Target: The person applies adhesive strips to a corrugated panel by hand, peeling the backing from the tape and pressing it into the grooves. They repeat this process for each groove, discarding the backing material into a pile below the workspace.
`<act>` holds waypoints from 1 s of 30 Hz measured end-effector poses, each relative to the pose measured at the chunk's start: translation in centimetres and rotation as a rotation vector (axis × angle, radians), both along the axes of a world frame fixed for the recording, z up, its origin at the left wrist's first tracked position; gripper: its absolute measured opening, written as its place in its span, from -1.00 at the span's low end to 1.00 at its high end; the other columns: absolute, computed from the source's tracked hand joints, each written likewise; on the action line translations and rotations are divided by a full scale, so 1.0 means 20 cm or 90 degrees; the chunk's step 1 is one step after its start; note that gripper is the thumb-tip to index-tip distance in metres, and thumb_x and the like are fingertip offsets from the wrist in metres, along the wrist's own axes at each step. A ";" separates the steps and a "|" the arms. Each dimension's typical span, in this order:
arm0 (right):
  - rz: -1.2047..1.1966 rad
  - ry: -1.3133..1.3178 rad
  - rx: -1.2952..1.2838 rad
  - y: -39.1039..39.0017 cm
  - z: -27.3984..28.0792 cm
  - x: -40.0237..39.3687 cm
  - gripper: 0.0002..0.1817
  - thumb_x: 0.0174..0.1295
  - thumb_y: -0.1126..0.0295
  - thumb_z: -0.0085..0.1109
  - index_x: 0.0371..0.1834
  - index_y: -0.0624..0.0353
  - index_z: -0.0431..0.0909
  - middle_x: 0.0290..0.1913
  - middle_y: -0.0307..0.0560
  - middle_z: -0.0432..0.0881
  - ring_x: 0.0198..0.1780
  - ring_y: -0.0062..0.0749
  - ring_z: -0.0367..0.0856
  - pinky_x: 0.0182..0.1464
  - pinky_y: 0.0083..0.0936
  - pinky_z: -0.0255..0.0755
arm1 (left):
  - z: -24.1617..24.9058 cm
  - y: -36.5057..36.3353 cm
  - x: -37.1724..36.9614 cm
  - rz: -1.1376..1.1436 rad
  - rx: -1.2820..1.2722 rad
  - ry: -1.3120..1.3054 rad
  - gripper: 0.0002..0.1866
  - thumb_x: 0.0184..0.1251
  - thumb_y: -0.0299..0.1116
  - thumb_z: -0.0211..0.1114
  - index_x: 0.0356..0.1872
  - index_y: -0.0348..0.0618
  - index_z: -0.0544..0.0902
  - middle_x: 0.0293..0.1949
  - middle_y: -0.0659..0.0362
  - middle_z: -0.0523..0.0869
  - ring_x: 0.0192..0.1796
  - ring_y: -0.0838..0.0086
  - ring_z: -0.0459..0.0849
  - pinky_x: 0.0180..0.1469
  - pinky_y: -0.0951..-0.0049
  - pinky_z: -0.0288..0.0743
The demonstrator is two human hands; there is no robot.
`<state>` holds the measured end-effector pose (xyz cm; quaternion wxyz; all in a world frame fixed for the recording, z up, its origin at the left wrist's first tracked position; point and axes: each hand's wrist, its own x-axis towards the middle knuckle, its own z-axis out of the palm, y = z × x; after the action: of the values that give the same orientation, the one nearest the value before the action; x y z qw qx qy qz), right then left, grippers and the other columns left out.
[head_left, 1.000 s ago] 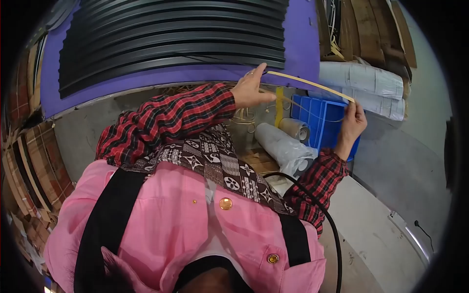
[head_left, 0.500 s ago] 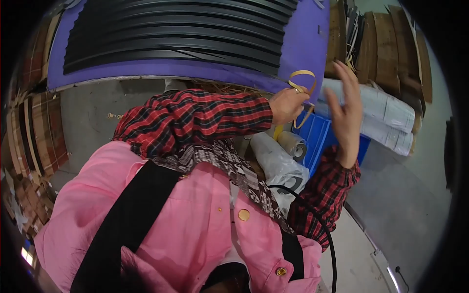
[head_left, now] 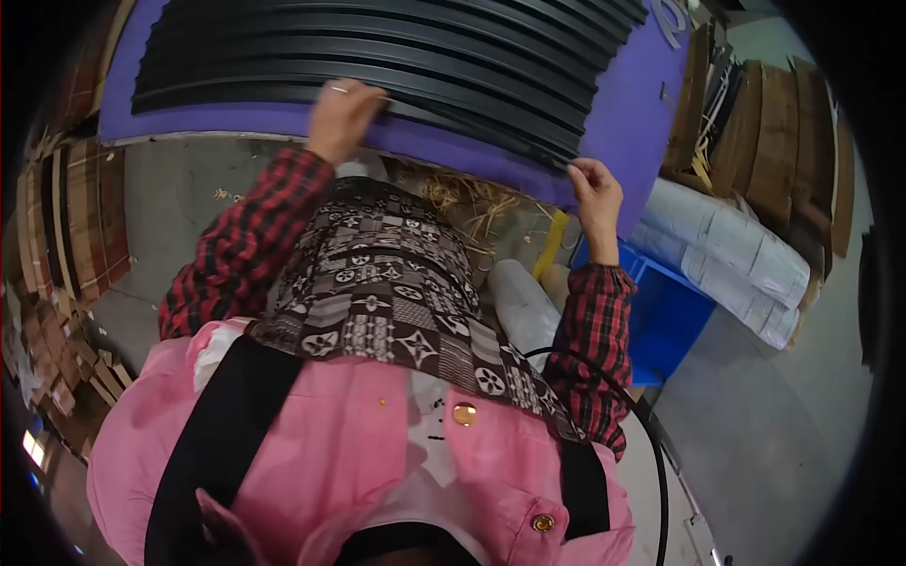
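Observation:
A set of long black ribbed strips (head_left: 406, 58) lies side by side on a purple tabletop (head_left: 226, 123). My left hand (head_left: 342, 121), a ring on one finger, is slightly blurred at the front edge of the strips. Its fingers are curled in, and what they hold is hidden. Farther right, my right hand (head_left: 596, 193) pinches the right end of a thin black strip (head_left: 491, 135) along the front of the set. That strip runs from near my left hand to my right fingertips.
Yellow straps (head_left: 472, 203) lie heaped below the table's front edge. To the right are a blue bin (head_left: 665, 316), wrapped white rolls (head_left: 727, 236) and upright cardboard (head_left: 783, 141). A plastic-wrapped roll (head_left: 522, 302) stands near my body. A black cable (head_left: 651, 443) hangs at my right side.
My left hand has let go of the looped yellow strap and moved left to the strips' front edge. My right hand, open and raised before, has come left and pinched the strip's end.

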<state>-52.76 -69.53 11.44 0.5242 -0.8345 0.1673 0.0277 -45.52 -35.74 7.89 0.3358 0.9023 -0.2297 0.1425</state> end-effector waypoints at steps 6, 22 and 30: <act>-0.091 -0.081 -0.173 0.01 -0.12 0.05 -0.88 -0.08 0.46 0.17 -0.50 0.29 0.51 -0.63 -0.25 0.49 -0.56 -0.72 0.38 -0.47 -0.75 0.29 | -0.23 0.44 0.22 0.114 0.009 0.064 -0.87 -0.07 -0.37 0.26 -0.42 -0.05 0.62 -0.39 0.25 0.50 -0.25 0.39 0.40 -0.23 0.43 0.34; -0.119 -0.023 -0.200 0.02 -0.18 0.12 -0.87 -0.12 0.43 0.19 -0.55 0.28 0.51 -0.67 -0.19 0.48 -0.60 -0.64 0.40 -0.48 -0.67 0.30 | -0.22 0.46 0.24 0.111 -0.051 0.195 -0.86 -0.06 -0.35 0.29 -0.43 -0.13 0.62 -0.38 0.25 0.51 -0.21 0.49 0.40 -0.18 0.53 0.35; -0.148 -0.088 -0.111 -0.01 -0.12 0.06 -0.86 -0.08 0.42 0.16 -0.52 0.27 0.48 -0.65 -0.16 0.48 -0.59 -0.62 0.40 -0.48 -0.67 0.30 | -0.25 0.50 0.26 0.096 -0.031 0.194 -0.86 -0.07 -0.34 0.29 -0.45 -0.12 0.62 -0.37 0.25 0.52 -0.22 0.48 0.41 -0.18 0.51 0.34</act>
<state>-51.46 -69.66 9.05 0.4594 -0.8520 0.2280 -0.1054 -40.28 -25.65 2.84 0.3766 0.9199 -0.1040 0.0344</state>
